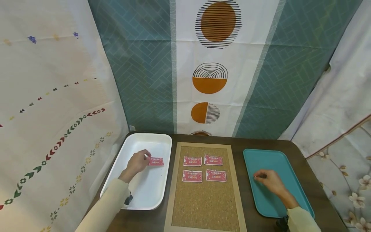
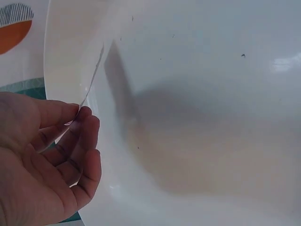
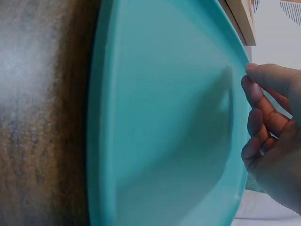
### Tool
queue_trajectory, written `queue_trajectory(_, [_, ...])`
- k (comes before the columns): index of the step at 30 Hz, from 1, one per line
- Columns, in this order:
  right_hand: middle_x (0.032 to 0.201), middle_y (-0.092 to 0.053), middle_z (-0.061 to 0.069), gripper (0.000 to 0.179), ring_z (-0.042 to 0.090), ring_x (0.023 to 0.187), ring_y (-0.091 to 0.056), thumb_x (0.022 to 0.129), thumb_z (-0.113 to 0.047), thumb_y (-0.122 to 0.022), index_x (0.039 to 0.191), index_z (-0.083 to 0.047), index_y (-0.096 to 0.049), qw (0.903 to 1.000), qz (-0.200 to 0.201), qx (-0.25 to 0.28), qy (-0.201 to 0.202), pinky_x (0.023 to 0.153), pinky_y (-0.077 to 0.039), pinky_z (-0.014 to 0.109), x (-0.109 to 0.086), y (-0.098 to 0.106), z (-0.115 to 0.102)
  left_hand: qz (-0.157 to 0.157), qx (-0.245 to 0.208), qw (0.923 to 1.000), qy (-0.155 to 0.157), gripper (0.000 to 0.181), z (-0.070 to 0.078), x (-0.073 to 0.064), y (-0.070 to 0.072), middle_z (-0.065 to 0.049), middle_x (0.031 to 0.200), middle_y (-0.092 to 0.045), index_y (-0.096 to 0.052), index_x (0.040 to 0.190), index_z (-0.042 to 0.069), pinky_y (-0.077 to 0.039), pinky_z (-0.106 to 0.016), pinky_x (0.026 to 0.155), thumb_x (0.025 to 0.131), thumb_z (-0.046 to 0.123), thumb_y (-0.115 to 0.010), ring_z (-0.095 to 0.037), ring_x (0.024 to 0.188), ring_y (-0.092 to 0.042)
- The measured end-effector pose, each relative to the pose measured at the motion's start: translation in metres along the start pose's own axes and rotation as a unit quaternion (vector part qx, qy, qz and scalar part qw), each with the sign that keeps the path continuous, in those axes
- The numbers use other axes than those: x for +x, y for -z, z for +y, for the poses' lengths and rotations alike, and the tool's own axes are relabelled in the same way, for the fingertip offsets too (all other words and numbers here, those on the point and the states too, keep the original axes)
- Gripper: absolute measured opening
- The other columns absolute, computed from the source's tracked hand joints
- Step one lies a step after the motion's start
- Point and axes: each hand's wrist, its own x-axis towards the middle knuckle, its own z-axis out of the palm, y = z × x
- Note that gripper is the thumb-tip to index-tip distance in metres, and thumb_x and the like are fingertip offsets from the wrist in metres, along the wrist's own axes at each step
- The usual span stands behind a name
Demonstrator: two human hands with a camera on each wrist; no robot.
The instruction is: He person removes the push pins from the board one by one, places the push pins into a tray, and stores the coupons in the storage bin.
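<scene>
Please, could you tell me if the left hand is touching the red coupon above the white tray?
Touching. The left wrist view shows it: the left hand pinches the coupon, which stands out edge-on from the grip.

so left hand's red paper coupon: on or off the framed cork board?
Off: left hand pinches the coupon above the white rectangular tray.

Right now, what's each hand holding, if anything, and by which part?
Left hand: a red coupon, pinched near its left end in the head view. Right hand: in a pinch pose; can't tell whether it holds anything tiny.
</scene>
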Motion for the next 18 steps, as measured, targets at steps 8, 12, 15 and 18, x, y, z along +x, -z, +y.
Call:
queue_trajectory(8, [0.095,-0.079,0.002,0.005,0.018,0.088,-0.07,0.092,-0.01,-0.081,0.096,-0.009,-0.081,0.9998,-0.015,-0.003,-0.012,0.071,-0.055,0.031,-0.0021,-0.0047,0.0054,-0.034,0.007,0.999,0.03,0.023,-0.0047,0.0017,0.0021,-0.016,0.108,-0.073,-0.069,0.12,0.004,-0.055,-0.038,0.072,0.099,0.013,-0.068,-0.026,0.088,-0.069])
queue_trajectory(12, [0.097,-0.079,0.004,0.004,0.02,0.089,-0.071,0.093,-0.009,-0.08,0.097,-0.009,-0.081,0.9996,-0.022,0.0,-0.015,0.071,-0.055,0.031,-0.0032,-0.0045,0.0057,-0.042,0.009,0.9981,0.044,0.024,-0.0031,0.0031,0.0016,-0.016,0.108,-0.073,-0.069,0.122,0.004,-0.055,-0.039,0.074,0.099,0.013,-0.068,-0.026,0.089,-0.068])
queue_trajectory(15, [0.096,-0.078,0.003,0.005,0.017,0.087,-0.07,0.092,-0.008,-0.08,0.096,-0.009,-0.081,0.9996,-0.024,0.001,-0.015,0.07,-0.055,0.029,-0.0039,-0.0041,0.0057,-0.046,0.009,0.9973,0.056,0.025,-0.0033,0.0052,-0.0009,-0.016,0.109,-0.073,-0.069,0.123,0.005,-0.055,-0.04,0.076,0.099,0.012,-0.069,-0.026,0.091,-0.068])
queue_trajectory(18, [0.092,-0.077,0.003,0.006,0.013,0.082,-0.069,0.091,-0.004,-0.08,0.095,-0.008,-0.08,0.9997,-0.024,0.002,-0.008,0.068,-0.054,0.029,-0.0042,-0.0038,0.0059,-0.05,0.007,0.9967,0.064,0.027,-0.0044,0.0071,-0.0033,-0.016,0.11,-0.072,-0.068,0.124,0.005,-0.056,-0.04,0.078,0.098,0.011,-0.069,-0.027,0.092,-0.068])
